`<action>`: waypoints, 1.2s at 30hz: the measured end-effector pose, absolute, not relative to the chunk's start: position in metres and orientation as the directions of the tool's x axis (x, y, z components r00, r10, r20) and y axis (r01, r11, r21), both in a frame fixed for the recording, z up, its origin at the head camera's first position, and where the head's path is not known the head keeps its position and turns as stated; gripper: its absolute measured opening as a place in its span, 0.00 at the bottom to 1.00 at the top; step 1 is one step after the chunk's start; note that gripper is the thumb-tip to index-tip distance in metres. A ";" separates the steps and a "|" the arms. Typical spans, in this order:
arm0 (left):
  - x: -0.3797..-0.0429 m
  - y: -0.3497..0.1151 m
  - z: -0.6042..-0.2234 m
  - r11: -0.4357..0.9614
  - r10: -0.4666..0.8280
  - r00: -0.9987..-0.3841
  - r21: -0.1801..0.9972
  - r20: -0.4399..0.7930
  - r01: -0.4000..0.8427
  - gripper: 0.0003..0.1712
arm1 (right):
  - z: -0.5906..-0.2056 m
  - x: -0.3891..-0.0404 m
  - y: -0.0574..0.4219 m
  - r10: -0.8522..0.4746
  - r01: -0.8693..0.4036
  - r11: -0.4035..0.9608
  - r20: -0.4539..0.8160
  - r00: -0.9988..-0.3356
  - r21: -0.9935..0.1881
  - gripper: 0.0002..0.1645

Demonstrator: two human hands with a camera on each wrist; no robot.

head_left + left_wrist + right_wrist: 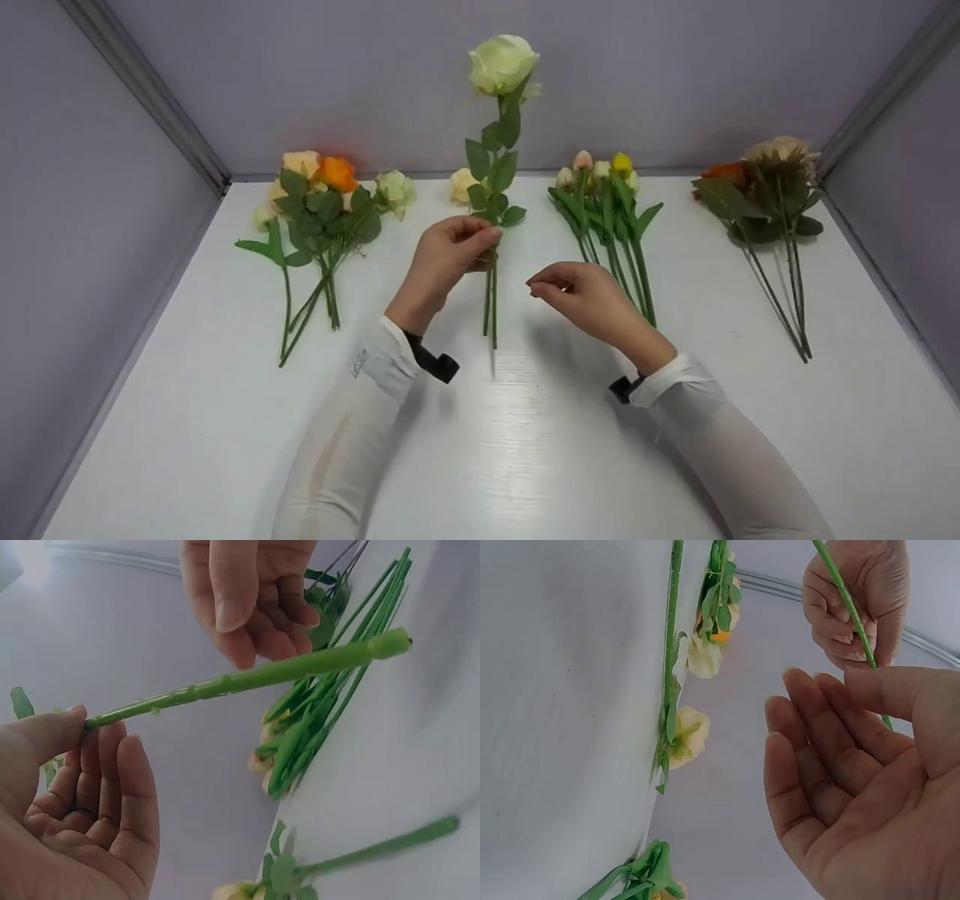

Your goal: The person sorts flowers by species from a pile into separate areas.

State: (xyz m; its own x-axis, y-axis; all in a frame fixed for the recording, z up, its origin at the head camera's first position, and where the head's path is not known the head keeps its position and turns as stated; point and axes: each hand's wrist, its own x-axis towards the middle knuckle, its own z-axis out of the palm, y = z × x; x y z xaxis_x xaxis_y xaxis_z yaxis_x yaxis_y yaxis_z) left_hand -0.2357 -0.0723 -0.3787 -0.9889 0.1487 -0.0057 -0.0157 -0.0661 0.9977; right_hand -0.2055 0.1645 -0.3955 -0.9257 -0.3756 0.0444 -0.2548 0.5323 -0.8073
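A pale green-white rose (502,66) stands upright in the head view, its long leafy stem pinched between the thumb and fingers of my left hand (454,251). The bare lower end of that stem (262,675) juts out past the fingertips in the left wrist view. To its right is my right hand (589,296), fingers loosely bent with nothing in them, a short gap from the stem. A peach rose (463,185) lies on the table behind the held flower, partly hidden by its leaves and my left hand.
On the white table (510,450), mixed roses (322,202) with an orange bloom lie at the left. A bunch of tulips (611,217) is right of centre, behind my right hand. Darker, brownish flowers (772,187) lie far right. Grey panels (360,90) enclose the back and sides.
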 end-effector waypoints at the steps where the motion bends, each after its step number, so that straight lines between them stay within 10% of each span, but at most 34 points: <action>1: -0.234 -0.068 -0.381 -0.073 0.160 -0.987 0.997 0.001 -0.011 0.14 | -0.395 -0.205 0.167 -0.380 -0.244 0.522 0.033 -0.925 -0.817 0.11; 15: -0.225 -0.045 -0.394 -0.072 0.201 -0.979 0.997 0.024 0.009 0.15 | -0.405 -0.198 0.163 -0.490 -0.027 0.375 -0.173 -0.855 -0.927 0.17; 36: -0.218 -0.049 -0.392 -0.089 0.218 -0.974 0.995 0.066 0.047 0.17 | -0.402 -0.203 0.161 -0.396 -0.044 0.374 -0.116 -0.911 -0.927 0.10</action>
